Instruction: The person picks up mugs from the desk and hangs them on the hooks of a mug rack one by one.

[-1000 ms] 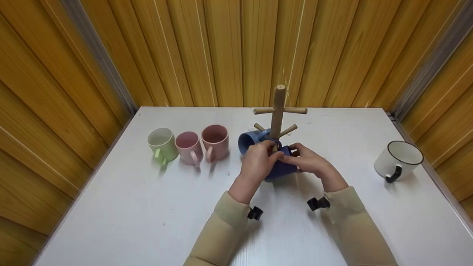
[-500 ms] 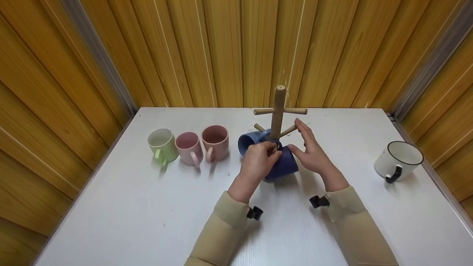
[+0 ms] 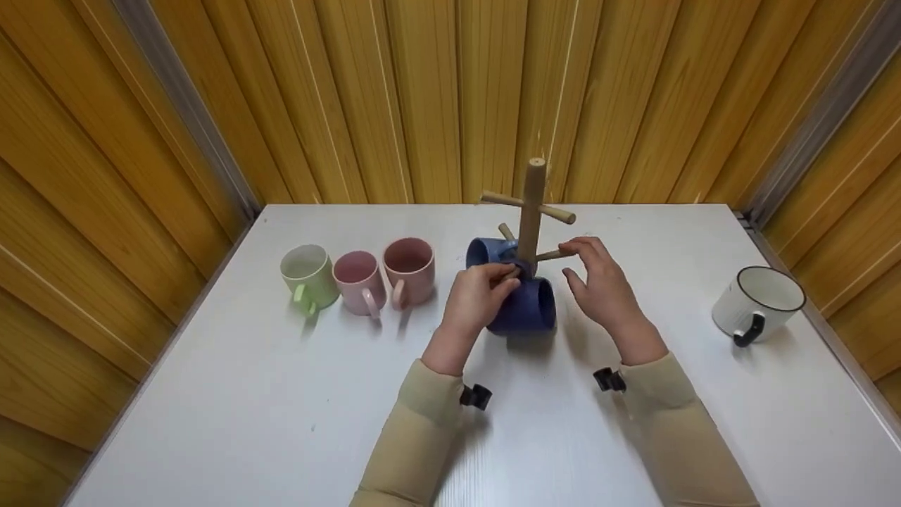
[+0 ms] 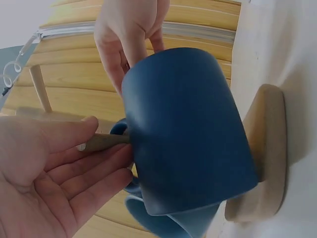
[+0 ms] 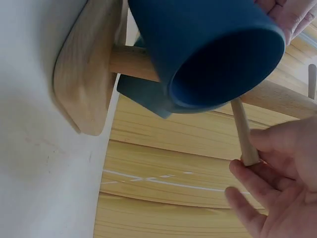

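Observation:
A wooden mug tree (image 3: 533, 229) stands on the table, with a dark blue mug (image 3: 521, 310) hanging by its handle on the lower front peg. Behind it, a lighter blue mug (image 3: 481, 251) hangs on another low peg, partly covered by my left hand (image 3: 468, 299). That hand pinches the end of the dark blue mug's peg (image 4: 101, 142) between thumb and fingers. On the right, my right hand (image 3: 607, 292) pinches the tip of a bare lower peg (image 5: 242, 131), its other fingers spread. The wooden base (image 4: 260, 153) shows under the mug in the left wrist view.
A green mug (image 3: 311, 278), a pink mug (image 3: 360, 282) and a darker pink mug (image 3: 410, 271) stand in a row at left. A white mug (image 3: 757, 306) with a black handle sits near the table's right edge. Wood-patterned walls (image 3: 422, 98) enclose the table.
My right hand has let go of the dark blue mug and moved up to the right-hand peg. The mug tree has turned clockwise seen from above, swinging both blue mugs round with it.

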`<state>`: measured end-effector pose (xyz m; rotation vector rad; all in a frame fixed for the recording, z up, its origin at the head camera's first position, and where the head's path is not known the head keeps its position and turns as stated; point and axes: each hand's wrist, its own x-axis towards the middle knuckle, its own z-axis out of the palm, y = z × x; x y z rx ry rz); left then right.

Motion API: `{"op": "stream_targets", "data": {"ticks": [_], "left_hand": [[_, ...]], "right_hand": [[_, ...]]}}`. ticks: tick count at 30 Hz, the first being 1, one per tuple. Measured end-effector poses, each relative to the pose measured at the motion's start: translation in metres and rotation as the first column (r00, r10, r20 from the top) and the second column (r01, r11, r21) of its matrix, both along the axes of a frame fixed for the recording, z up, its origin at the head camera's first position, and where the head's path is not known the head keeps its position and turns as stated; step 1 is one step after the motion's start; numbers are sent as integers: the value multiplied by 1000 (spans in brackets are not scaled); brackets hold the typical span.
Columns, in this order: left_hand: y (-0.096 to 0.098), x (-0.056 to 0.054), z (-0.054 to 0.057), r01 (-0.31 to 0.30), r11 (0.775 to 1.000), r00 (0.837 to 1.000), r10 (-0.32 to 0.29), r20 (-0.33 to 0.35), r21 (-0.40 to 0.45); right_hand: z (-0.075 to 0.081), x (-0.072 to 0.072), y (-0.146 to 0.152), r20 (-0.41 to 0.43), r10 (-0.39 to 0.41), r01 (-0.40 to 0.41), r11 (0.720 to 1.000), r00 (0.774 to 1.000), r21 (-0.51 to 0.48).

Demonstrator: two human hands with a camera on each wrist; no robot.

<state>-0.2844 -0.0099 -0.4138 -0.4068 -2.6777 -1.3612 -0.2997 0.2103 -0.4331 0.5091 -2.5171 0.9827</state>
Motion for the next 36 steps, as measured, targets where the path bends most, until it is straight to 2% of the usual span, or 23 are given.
{"op": "stream_targets", "data": {"ticks": [4,8,12,17,21,23,25,27,29,36], "left_hand": [[-6,-7,-6,-28,999,999,29,-36,38],[-10,-14,-13,-92,992,990,101,-99,91],[-11,-21,-23,-157,970,966,190,-173,188],[-11,-26,-33,-210,932,935,280,-218,297],[-10,-29,-35,-238,922,909,322,-266,305],[-11,-30,-34,-261,926,895,338,-292,274],[-12,-31,-33,-273,932,888,340,-310,239],[-13,-33,-33,-270,942,889,323,-324,199],[-14,-34,-33,-248,955,899,289,-330,161],[-18,-37,-36,-109,990,950,129,-283,87]], "right_hand": [[1,1,0,-59,-20,17,999,998,-42],[5,6,1,-70,-4,1,999,998,-40],[9,11,0,-70,43,-43,999,997,-2],[15,20,-7,-60,115,-113,993,992,27],[17,27,-13,-61,132,-130,991,989,39],[18,30,-18,-71,130,-127,991,989,44],[18,33,-23,-94,118,-113,992,989,56],[17,36,-28,-120,101,-93,993,988,69],[16,38,-34,-151,76,-66,995,986,75],[8,41,-51,-247,-3,21,997,969,68]]}}
